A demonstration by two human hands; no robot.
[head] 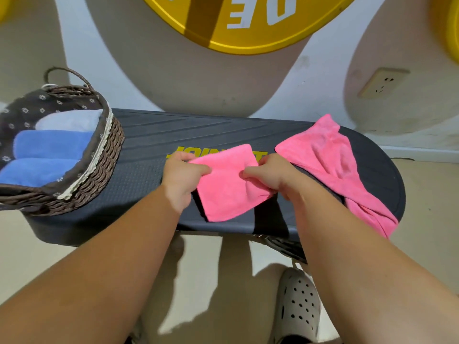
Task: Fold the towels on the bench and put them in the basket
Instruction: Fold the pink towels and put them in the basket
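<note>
Two pink towels are lying on the bench [154, 135], which is carrying the wicker basket [105, 160] at its left end, probably keeping the drop-off close. The crumpled pink towel [330, 165] is waiting at the right end; the half-folded pink towel [228, 192] is sitting mid-bench, with the left hand [181, 178] and right hand [272, 173] pinching opposite edges, seemingly squaring another fold.

The bench [149, 145] holds a folded pink towel [228, 187] and a crumpled pink towel [330, 157]; the basket [104, 155], blue towels [52, 145].
</note>
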